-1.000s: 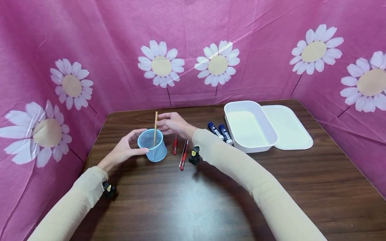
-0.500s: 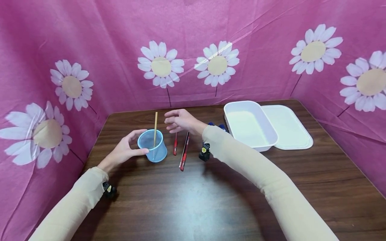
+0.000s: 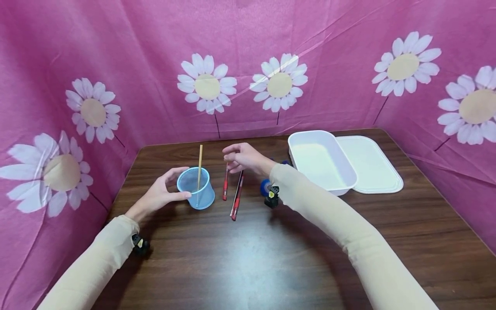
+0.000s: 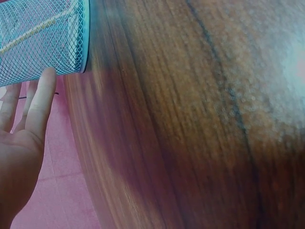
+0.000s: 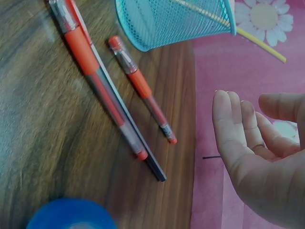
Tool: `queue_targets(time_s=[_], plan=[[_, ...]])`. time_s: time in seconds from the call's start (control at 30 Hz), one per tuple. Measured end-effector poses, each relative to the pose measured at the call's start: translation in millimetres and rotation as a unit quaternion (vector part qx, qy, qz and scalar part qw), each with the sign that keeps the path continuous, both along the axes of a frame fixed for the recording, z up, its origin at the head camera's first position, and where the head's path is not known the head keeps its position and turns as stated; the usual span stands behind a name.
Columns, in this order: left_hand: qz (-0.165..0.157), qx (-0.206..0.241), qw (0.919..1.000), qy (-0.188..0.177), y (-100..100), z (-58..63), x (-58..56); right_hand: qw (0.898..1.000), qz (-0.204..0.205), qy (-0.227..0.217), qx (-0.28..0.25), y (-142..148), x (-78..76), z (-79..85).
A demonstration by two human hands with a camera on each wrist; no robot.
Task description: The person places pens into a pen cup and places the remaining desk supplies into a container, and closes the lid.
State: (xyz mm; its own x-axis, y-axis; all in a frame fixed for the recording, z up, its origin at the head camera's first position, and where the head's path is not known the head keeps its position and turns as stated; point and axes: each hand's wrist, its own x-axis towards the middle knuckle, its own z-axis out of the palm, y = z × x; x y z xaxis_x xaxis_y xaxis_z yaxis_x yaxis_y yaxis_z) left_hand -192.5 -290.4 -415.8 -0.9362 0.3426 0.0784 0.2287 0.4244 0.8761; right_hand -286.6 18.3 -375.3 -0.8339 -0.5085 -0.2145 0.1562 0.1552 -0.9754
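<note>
My left hand (image 3: 164, 189) holds a light blue mesh pen cup (image 3: 203, 198) on the table, thumb at the near rim and fingers round the far side. A thin yellow stick, like a pencil, (image 3: 199, 165) leans upright in the cup. My right hand (image 3: 246, 157) hovers to the right of the cup, above the far ends of the pens, fingers loosely bent with nothing between them in the right wrist view. Below it lies a short red pen (image 5: 140, 86). Beside that, a longer red pen (image 5: 90, 67) lies along a dark pencil-like stick (image 5: 155, 169).
A white plastic tub (image 3: 317, 159) stands at the right, its white lid (image 3: 373, 165) flat beside it. A round blue thing (image 3: 265, 187) shows by my right wrist; the glue sticks are mostly hidden behind the sleeve. Pink cloth (image 3: 240, 34) hangs round the table (image 3: 201, 258).
My right hand has left the yellow stick in the cup and moved right, over the pens, its sleeve now covering the glue sticks. The left hand and cup stay still.
</note>
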Motion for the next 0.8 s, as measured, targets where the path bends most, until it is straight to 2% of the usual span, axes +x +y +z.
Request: queue_targets(time_s=[0.4, 0.8], plan=[[-0.002, 0.015, 0.9999, -0.003, 0, -1.6, -1.1, 1.0, -0.02, -0.016, 0.015, 11, -4.7, -15.6], [-0.001, 0.011, 0.9999, 0.002, 0, -1.5, -0.7, 0.998, -0.036, -0.03, 0.035, 25, -10.4, -32.0]])
